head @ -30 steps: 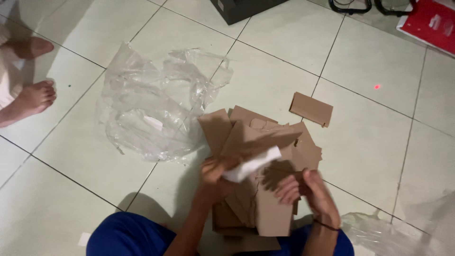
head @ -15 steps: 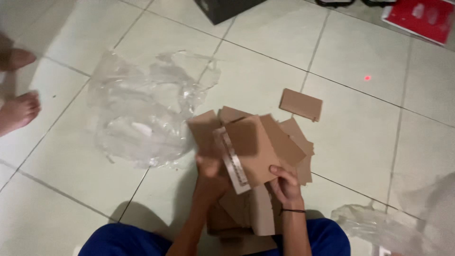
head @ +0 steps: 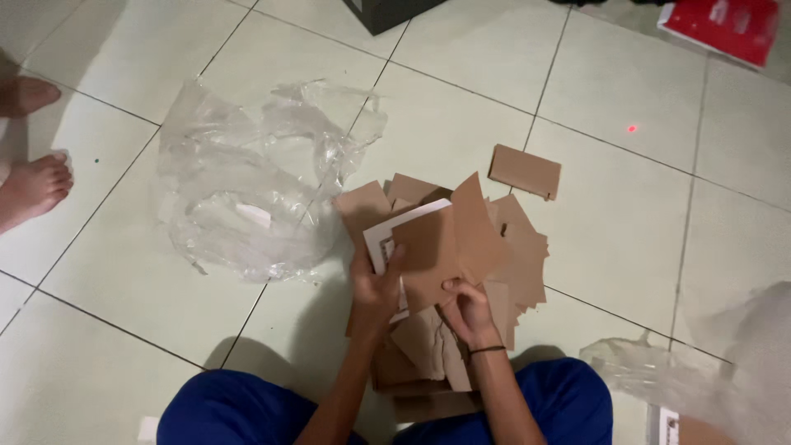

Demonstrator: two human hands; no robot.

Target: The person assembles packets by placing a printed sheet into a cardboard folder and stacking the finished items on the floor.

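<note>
A person seated on the tiled floor (head: 643, 231) held a brown cardboard sheet (head: 441, 247) with both hands above a pile of cardboard pieces (head: 515, 264). The left hand (head: 377, 284) was closed around the sheet's lower left edge, thumb on its face, together with a white-edged card (head: 387, 239) lying behind the sheet. The right hand (head: 468, 309) pinched the sheet's bottom edge between thumb and fingers. The sheet stood tilted, its upper corner pointing away from the person. A single cardboard piece (head: 525, 171) lay apart on the floor beyond the pile. A crumpled clear plastic bag (head: 247, 181) lay just left of the pile. Another person's bare feet (head: 33, 185) stood at the left edge of the view, well apart from the cardboard.
</note>
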